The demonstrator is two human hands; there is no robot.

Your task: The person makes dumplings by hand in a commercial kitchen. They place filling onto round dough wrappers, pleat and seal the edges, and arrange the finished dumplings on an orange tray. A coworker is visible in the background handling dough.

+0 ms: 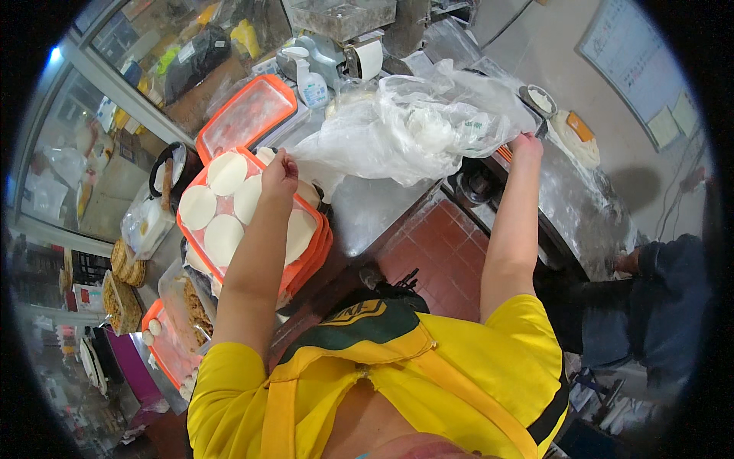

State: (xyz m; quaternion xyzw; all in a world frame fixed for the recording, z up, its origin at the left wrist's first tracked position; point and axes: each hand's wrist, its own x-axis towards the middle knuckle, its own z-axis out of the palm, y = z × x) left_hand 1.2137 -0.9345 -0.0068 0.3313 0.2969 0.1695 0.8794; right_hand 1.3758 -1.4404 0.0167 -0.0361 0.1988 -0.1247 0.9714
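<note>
A clear plastic sheet or bag (395, 132) is stretched between my two hands, bunched and crumpled in its middle. My left hand (281, 173) pinches its left end, above a stack of orange trays (312, 265). Round white dough discs (226, 238) lie in the top tray, partly hidden behind my left forearm. At the far right end, my right hand (525, 146) grips the plastic close to the edge of a floury worktop (596, 229). Beneath the plastic is a grey metal table (375, 215).
A spray bottle (310, 80) and an orange-rimmed tray (246, 115) stand behind the stack. Left are a dark pot (174, 166) and a tub of brown filling (192, 304). A small bowl (540, 98) sits at right; another person (659, 304) stands beside the right worktop.
</note>
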